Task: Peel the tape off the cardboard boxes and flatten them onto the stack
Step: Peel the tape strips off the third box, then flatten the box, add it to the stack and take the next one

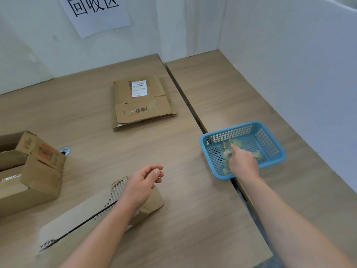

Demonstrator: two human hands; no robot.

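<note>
Rightward, right fingers among tape scraps in blue basket, grip unclear, left fingers loose, empty, boxes leftward

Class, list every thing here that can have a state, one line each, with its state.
Left hand: loosely curled, holding nothing.
Right hand: reaching into basket, grip hidden.
Basket: upright, holds tape scraps.
Near box: flaps closed, surface torn along seam.
Stack: flattened boxes, lying flat.
Left boxes: not flattened.
</note>
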